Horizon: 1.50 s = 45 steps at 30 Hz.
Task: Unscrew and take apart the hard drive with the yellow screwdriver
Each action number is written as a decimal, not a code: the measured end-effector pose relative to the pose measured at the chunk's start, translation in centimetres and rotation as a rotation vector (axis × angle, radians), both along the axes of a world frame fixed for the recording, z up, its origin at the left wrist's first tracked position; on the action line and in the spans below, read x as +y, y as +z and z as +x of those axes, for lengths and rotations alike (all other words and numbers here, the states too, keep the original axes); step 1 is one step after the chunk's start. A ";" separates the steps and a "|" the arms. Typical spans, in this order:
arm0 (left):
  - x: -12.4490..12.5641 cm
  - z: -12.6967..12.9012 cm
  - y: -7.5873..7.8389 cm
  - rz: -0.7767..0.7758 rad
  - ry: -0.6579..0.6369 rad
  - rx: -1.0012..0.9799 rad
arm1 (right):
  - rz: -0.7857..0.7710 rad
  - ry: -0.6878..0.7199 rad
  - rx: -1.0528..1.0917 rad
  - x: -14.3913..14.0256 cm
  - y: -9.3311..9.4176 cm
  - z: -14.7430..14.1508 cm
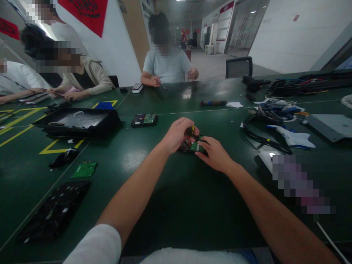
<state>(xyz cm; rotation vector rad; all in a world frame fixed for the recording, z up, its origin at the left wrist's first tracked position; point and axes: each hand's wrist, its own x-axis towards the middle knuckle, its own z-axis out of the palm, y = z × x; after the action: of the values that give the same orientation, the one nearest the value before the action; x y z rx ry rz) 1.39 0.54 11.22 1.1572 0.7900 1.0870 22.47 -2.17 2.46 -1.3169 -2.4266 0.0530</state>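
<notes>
My left hand grips a tool, likely a screwdriver, over the drive, which lies mid-surface; my right hand, half open, touches the drive's right end. I seem to be unscrewing; the next move calls for a still drive.

Handle, dark with yellow, within left fingers. Drive, green-boarded, beneath left fingers; right fingers spread against it. Second drive, on bench, beyond fingers, leftward. Circuit board, green, left of fingers, nearer wearer. Cables, bundled, right of fingers.
</notes>
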 end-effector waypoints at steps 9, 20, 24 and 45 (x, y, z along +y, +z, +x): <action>0.1 -0.4 0.2 0.129 0.096 0.125 | 0.000 0.011 -0.001 0.1 -0.4 0.1; 0.2 0.0 0.1 -0.036 0.045 -0.022 | 0.012 0.018 0.001 -0.1 -0.3 0.1; 0.1 -0.4 0.2 0.031 0.107 0.094 | 0.019 0.015 0.010 0.1 -0.5 0.1; 0.0 -0.1 -0.1 0.015 0.028 0.064 | 0.003 0.030 0.032 0.2 -0.6 0.2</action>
<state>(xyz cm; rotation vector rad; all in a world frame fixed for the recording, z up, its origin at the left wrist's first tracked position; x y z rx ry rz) 1.28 0.58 11.12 1.2021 0.8517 1.0855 22.63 -1.95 1.85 -1.2689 -2.4184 0.0774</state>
